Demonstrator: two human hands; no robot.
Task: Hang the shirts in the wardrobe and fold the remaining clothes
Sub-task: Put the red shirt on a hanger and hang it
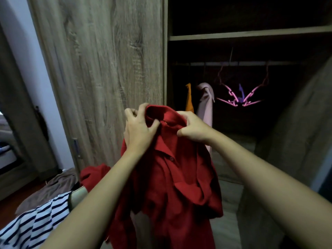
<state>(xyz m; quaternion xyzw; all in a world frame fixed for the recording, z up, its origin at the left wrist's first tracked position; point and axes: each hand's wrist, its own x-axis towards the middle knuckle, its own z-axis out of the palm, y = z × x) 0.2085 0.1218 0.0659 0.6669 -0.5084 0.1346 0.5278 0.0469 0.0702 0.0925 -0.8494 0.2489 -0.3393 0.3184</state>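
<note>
Now the red shirt [176, 177] hangs chest-high before the open wardrobe [100, 69], left hand [140, 132] and right hand [194, 131] pinching its collar with curled fingers [151, 128], probably squaring it for hanging; pink hangers [239, 100] wait on the rail [251, 63] beyond.

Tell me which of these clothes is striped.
The striped garment at lower left, white with navy bands; the red shirt, orange garment and pink garment are plain.

Dim rm: white wall [34, 72], dark floor [8, 209]
</note>
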